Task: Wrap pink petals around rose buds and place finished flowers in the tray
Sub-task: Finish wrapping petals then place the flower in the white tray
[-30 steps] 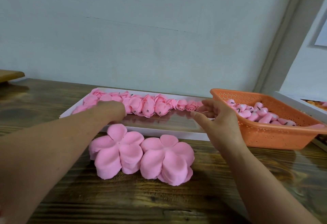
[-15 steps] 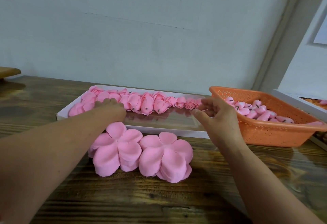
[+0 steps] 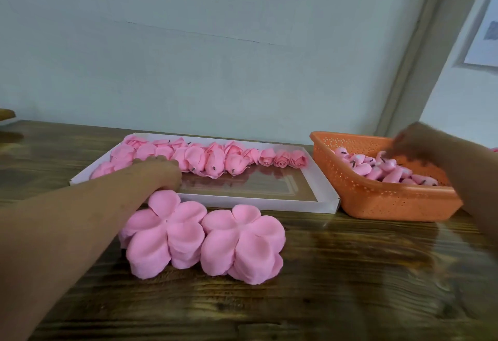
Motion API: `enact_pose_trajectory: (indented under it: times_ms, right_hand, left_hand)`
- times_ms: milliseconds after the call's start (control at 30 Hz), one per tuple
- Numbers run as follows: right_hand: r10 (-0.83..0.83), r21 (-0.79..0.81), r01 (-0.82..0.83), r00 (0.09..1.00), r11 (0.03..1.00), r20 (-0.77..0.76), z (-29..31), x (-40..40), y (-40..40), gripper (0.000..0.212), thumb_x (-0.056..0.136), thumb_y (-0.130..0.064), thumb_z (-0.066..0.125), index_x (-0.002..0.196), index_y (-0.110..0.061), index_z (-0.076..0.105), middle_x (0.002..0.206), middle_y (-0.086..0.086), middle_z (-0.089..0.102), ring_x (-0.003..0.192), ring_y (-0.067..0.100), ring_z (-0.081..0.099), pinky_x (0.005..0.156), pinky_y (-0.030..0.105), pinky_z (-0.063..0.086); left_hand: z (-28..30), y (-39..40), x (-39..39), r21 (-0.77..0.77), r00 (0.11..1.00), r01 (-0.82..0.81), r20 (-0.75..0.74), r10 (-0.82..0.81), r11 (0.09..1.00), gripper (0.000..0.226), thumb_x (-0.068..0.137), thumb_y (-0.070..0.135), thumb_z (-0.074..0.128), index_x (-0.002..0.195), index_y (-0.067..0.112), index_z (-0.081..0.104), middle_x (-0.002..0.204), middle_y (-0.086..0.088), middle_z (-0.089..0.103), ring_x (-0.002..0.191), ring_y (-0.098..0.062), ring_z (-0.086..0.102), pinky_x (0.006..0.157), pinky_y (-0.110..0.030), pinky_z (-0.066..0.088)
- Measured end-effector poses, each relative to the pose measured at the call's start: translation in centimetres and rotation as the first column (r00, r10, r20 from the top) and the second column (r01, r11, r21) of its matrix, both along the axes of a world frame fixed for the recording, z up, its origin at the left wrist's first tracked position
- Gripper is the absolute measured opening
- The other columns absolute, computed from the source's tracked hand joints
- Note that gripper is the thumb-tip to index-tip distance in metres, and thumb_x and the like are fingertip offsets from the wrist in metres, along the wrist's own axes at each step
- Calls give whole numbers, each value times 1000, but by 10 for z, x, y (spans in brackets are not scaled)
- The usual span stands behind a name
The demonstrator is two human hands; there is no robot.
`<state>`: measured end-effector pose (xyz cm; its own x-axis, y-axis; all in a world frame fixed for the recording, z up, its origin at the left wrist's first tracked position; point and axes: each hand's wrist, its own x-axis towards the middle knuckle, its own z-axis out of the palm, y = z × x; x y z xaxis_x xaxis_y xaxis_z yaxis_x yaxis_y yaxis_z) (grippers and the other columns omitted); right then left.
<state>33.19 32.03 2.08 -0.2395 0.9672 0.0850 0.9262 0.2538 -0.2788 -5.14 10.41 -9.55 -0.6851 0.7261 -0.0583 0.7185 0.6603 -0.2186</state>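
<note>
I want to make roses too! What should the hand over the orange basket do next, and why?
Probably pinch one rose bud and lift it out. The right hand hangs blurred over the orange basket of buds, its grip unclear, while the left hand rests by the petal stacks that wrap buds.

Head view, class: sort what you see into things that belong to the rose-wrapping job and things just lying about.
Belonging to the job:
- petal stacks
- rose buds in the orange basket
- white tray with finished flowers
- left hand at the tray
- right hand, blurred, over the basket

Just lying about:
- wooden object at the far left edge
- framed paper on the wall
</note>
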Motion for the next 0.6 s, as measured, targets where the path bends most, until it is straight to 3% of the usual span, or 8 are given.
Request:
enact_pose_trajectory:
  times_ms: [67, 133, 200, 300, 433, 500, 600]
  right_hand:
    - [-4, -104, 52, 912, 993, 410, -15, 14, 15, 25, 85, -33, 67, 87, -8, 63, 93, 9, 63, 79, 20, 57, 68, 27, 44]
    - [44, -151, 49, 830, 987, 556, -24, 22, 19, 19, 93, -35, 53, 98, -17, 58, 110, 4, 58, 98, 18, 54, 87, 25, 42]
    - [62, -184, 44, 842, 982, 535, -25, 22, 11, 19, 97, -31, 45, 109, -20, 55, 122, -2, 50, 118, 19, 44, 105, 31, 31]
    - [93, -252, 10, 914, 968, 394, -27, 15, 1, 6, 96, -25, 49, 92, -25, 53, 111, -1, 46, 114, 18, 39, 102, 32, 25]
    - [90, -255, 4, 929, 967, 358, -28, 13, 1, 12, 93, -22, 55, 81, -23, 54, 112, 7, 49, 108, 23, 44, 99, 33, 33]
    - [66, -262, 47, 912, 964, 406, -28, 13, 2, 12, 92, -32, 56, 100, -22, 58, 121, 9, 50, 110, 23, 47, 100, 34, 36]
    - [-3, -273, 134, 902, 953, 433, -29, 14, 4, 56, 89, -45, 58, 132, -12, 43, 135, 11, 46, 121, 26, 45, 104, 37, 35]
  left_hand:
    - [3, -1, 2, 1, 1000, 1, 6, -1, 1000, 51, 94, 39, 45, 139, 16, 36, 140, -13, 40, 126, -31, 39, 98, -45, 35]
    - [5, -3, 3, 14, 1000, 16, 15, -16, 1000, 52, 95, 45, 42, 138, 16, 37, 139, -13, 41, 124, -30, 41, 92, -42, 37]
    - [5, -6, 5, 36, 999, 25, 39, -26, 999, 55, 95, 53, 39, 136, 16, 38, 138, -13, 42, 120, -28, 44, 83, -37, 35]
    - [7, -9, 7, 71, 996, 16, 88, -22, 997, 61, 93, 59, 38, 136, 16, 41, 137, -12, 44, 114, -26, 47, 79, -32, 32]
    - [15, -10, 19, 98, 989, 34, 138, -47, 995, 58, 96, 56, 38, 130, 10, 48, 133, -14, 51, 103, -25, 49, 85, -31, 38]
    - [23, -13, 28, 105, 990, 65, 120, -77, 992, 52, 98, 50, 39, 126, 7, 50, 127, -14, 56, 104, -25, 52, 87, -30, 40]
    - [45, -22, 45, 109, 987, 156, -55, -151, 982, 34, 96, 38, 45, 118, 14, 55, 114, -7, 59, 102, -24, 53, 83, -30, 40]
